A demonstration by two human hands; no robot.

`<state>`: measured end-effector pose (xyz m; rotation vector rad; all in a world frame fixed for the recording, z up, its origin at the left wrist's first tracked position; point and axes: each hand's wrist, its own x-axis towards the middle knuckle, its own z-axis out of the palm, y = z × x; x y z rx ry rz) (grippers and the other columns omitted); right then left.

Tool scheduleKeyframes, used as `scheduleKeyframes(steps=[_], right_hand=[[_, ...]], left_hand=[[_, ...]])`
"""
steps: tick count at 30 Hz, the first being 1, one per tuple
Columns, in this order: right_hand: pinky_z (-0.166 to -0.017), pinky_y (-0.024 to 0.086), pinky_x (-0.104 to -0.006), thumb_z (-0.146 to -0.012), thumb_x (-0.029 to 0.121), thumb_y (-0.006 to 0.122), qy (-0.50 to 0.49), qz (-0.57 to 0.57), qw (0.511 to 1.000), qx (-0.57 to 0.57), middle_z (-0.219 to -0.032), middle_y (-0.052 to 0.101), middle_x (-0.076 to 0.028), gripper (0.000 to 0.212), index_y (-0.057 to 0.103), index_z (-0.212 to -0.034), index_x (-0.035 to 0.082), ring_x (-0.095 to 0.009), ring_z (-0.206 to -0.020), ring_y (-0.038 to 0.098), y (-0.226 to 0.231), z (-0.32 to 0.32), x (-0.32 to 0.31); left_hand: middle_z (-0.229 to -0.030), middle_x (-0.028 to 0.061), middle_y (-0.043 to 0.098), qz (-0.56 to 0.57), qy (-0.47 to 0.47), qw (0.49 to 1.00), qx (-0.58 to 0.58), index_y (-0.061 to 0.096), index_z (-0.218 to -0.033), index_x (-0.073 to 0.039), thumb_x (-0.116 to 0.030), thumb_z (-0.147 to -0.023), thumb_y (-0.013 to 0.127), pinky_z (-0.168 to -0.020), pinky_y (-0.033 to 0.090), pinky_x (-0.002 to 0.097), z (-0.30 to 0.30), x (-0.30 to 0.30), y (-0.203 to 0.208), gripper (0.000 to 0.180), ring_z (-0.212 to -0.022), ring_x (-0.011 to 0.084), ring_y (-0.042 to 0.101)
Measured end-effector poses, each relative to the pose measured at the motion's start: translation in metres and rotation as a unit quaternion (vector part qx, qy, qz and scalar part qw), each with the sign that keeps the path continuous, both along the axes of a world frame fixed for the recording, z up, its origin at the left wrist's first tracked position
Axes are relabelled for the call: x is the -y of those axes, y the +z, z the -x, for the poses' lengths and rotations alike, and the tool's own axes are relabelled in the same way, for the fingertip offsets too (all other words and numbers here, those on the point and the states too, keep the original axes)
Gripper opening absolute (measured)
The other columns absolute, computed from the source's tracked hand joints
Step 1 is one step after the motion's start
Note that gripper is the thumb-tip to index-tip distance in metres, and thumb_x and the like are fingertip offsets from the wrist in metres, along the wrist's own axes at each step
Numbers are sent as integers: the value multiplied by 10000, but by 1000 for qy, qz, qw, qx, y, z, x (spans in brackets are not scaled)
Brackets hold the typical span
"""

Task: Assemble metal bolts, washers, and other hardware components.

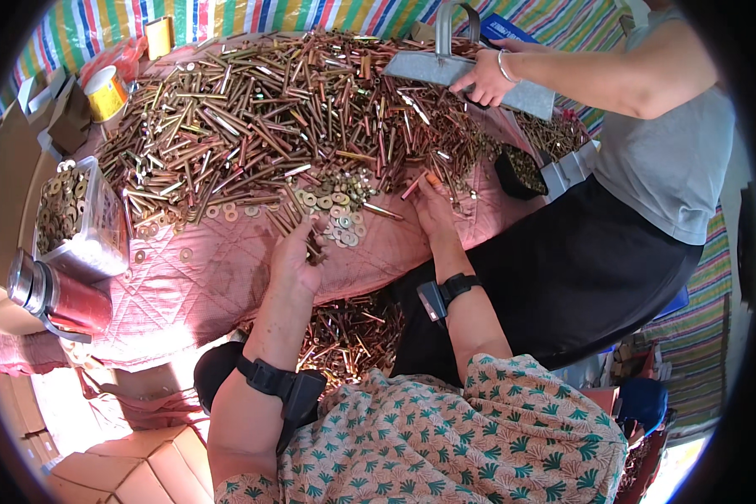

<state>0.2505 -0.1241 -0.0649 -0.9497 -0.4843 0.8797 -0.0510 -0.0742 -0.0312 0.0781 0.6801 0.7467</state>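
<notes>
My left hand [298, 256] is closed round a bundle of thin, brass-coloured metal bolts [286, 220], whose ends fan out past the fingers. My right hand [435, 210], an orange cover on one fingertip, pinches a single reddish bolt [411, 190]. Between the hands, flat round washers [342, 225] and a small heap of nuts [353, 185] lie on the pink quilted cloth [218, 277]. Beyond them spreads a large pile of loose bolts [227, 118]. One bolt [383, 211] rests apart, near my right hand.
At right, a co-worker's hands [485, 77] hold a grey metal scoop [428, 67] over the pile. A black bowl [506, 176] of small parts sits nearby. On the left stand a plastic box [101, 244] of washers, a red thermos [76, 304] and a yellow tub [106, 94]. More bolts [344, 336] lie below the table edge.
</notes>
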Motion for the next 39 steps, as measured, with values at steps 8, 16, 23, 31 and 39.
scheduleKeyframes(steps=[8, 16, 23, 31, 39], right_hand=[[-725, 540, -365, -880, 83, 601, -14, 1, 1000, -13, -924, 610, -45, 172, 591, -1051, 93, -193, -846, 609, 0, 2, -3], [-716, 540, -371, -874, 68, 603, -8, -10, 1000, -7, -920, 610, -48, 150, 604, -1022, 92, -195, -835, 603, 0, 1, -3], [-725, 542, -367, -879, 76, 600, -14, 1, 1000, -10, -934, 620, -55, 173, 595, -1051, 80, -203, -851, 615, 4, 3, -1], [-738, 543, -358, -885, 74, 590, -20, 1, 1000, -18, -933, 614, -62, 176, 592, -1061, 74, -197, -843, 609, 4, 4, -3], [-723, 539, -351, -887, 64, 584, -19, 4, 1000, -13, -914, 606, -51, 178, 598, -1063, 86, -196, -840, 605, 1, 4, -5]], left_hand=[[-763, 69, 640, 1, -4, 1000, 2, 576, -941, -69, -118, -872, 602, -403, 390, 249, -1, -2, -4, 88, -495, 115, 507], [-759, 64, 638, 6, -5, 1000, -9, 568, -933, -81, -123, -869, 611, -395, 385, 249, -2, 0, -1, 87, -495, 112, 507], [-754, 58, 629, 4, -7, 1000, -6, 565, -935, -86, -129, -872, 610, -396, 386, 259, -1, 4, 4, 89, -498, 110, 505], [-762, 53, 630, 1, -8, 1000, -7, 574, -940, -90, -132, -873, 610, -405, 373, 253, -2, 5, 2, 87, -503, 109, 498], [-773, 10, 614, -10, -16, 1000, -22, 591, -939, -85, -165, -886, 608, -497, 385, 239, 1, 5, 2, 97, -541, 89, 486]])
